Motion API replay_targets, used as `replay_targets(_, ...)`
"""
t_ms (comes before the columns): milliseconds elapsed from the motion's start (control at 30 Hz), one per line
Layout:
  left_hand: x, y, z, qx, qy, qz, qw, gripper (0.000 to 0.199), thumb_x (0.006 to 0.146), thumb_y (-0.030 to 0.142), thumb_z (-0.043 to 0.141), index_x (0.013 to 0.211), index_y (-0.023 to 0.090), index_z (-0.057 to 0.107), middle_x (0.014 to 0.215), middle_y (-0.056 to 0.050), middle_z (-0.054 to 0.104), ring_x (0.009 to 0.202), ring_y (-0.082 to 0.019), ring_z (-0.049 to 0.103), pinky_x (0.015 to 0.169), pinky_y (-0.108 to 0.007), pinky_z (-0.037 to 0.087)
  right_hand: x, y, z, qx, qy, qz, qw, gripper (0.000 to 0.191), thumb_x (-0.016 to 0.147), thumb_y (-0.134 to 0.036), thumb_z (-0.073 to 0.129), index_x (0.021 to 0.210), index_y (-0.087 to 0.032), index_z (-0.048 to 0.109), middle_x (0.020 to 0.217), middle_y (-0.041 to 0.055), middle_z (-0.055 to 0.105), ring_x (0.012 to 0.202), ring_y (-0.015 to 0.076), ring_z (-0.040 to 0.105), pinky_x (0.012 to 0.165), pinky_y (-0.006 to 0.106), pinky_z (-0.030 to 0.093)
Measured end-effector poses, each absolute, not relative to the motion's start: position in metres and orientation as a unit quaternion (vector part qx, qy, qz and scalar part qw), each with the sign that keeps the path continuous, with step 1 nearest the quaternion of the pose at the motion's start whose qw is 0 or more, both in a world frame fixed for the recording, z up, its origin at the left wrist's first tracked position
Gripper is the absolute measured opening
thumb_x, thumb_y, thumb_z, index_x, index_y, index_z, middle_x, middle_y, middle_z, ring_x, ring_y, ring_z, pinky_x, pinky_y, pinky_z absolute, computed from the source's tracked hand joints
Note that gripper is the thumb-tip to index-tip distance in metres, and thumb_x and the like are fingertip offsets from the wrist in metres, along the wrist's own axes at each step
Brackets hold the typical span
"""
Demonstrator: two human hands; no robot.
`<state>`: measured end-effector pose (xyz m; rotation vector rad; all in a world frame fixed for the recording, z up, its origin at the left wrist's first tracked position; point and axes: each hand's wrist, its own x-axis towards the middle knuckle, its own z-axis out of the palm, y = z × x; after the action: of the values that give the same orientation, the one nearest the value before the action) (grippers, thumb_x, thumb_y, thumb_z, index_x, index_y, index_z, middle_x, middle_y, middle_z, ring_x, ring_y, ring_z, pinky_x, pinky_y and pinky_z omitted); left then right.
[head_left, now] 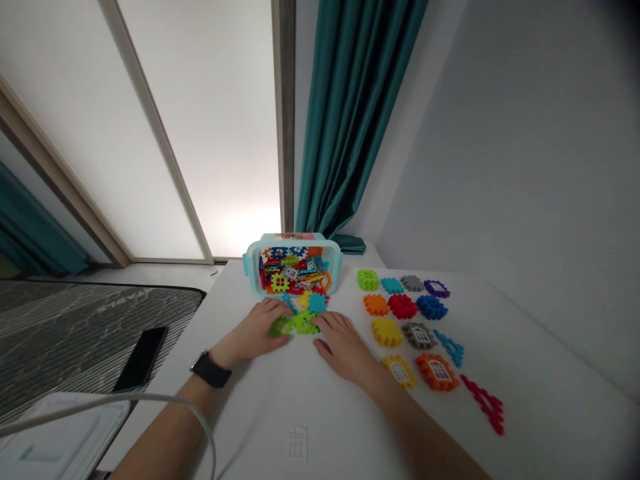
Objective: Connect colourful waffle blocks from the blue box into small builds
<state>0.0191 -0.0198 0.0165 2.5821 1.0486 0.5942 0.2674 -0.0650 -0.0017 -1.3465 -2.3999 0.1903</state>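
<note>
Two light green interlocking building pieces (303, 323) lie on the table in front of the box. My left hand (260, 328) curls round the left one, fingers behind it and thumb along its near side. From the right, the fingertips of my right hand (344, 341) meet the edge of the green pieces, with the thumb spread apart from the fingers. Just behind them are a blue square piece (317, 303) and a yellow piece (303, 299). My left fingers partly cover another blue piece (288, 301).
A pale blue box (335, 257) full of mixed pieces stands at the back. Stacks sorted by colour, such as red (403, 307) and orange (437, 372), fill the right side. White window-shaped piece (299, 443) lies near me. A cable (150, 397) crosses the lower left.
</note>
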Motion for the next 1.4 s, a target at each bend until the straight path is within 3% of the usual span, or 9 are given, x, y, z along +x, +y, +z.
replay_targets(233,0.002,-0.02,0.026,0.904,0.36,0.16,0.164,0.035,0.075,0.018,0.067,0.109,0.026,0.063,0.116,-0.005,0.066,0.113,-0.026,0.058,0.101,-0.041,0.045,0.269,-0.066,-0.001,-0.481,-0.853,0.071,0.192,0.035,0.092,-0.017,0.051,0.126,-0.019,0.055,0.126,0.0119,0.061,0.12,0.0291,0.051,0.103,0.048,0.043)
replay_targets(533,0.002,-0.019,0.027,0.901,0.368,0.163,0.162,0.025,0.08,0.036,0.073,0.101,0.025,0.065,0.108,-0.006,0.066,0.106,-0.027,0.06,0.093,-0.04,0.048,0.271,-0.065,-0.003,-0.478,-0.852,0.091,0.191,0.037,0.091,-0.017,0.051,0.128,-0.02,0.054,0.13,0.0111,0.061,0.123,0.0278,0.051,0.104,0.047,0.042)
replay_targets(767,0.006,-0.015,0.015,0.87,0.412,0.243,0.115,0.032,0.095,0.036,0.054,0.124,0.024,0.06,0.119,-0.01,0.063,0.113,-0.026,0.058,0.101,-0.044,0.046,0.272,-0.066,-0.001,-0.477,-0.854,0.092,0.188,0.039,0.091,-0.017,0.052,0.13,-0.021,0.053,0.13,0.0109,0.061,0.124,0.0272,0.051,0.105,0.047,0.042)
replay_targets(933,0.016,-0.016,0.003,0.848,0.477,0.215,0.087,0.037,0.098,0.038,0.048,0.13,0.025,0.059,0.12,-0.01,0.063,0.112,-0.028,0.056,0.095,-0.046,0.046,0.272,-0.066,-0.001,-0.475,-0.855,0.091,0.189,0.039,0.091,-0.017,0.051,0.13,-0.021,0.054,0.131,0.0112,0.061,0.124,0.0276,0.051,0.105,0.047,0.041)
replay_targets(1233,0.019,-0.01,0.003,0.853,0.478,0.195,0.078,0.019,0.093,0.023,0.051,0.099,0.024,0.069,0.109,-0.007,0.067,0.104,-0.026,0.058,0.089,-0.041,0.047,0.273,-0.066,-0.002,-0.472,-0.857,0.095,0.181,0.038,0.091,-0.017,0.05,0.13,-0.02,0.053,0.133,0.0106,0.059,0.124,0.0283,0.049,0.106,0.047,0.04)
replay_targets(1400,0.013,-0.005,0.002,0.859,0.456,0.214,0.096,0.013,0.091,0.024,0.057,0.093,0.021,0.069,0.102,-0.009,0.066,0.097,-0.024,0.061,0.088,-0.039,0.05,0.274,-0.066,-0.001,-0.469,-0.859,0.097,0.18,0.039,0.092,-0.017,0.05,0.13,-0.02,0.053,0.133,0.0108,0.059,0.125,0.0284,0.049,0.106,0.047,0.04)
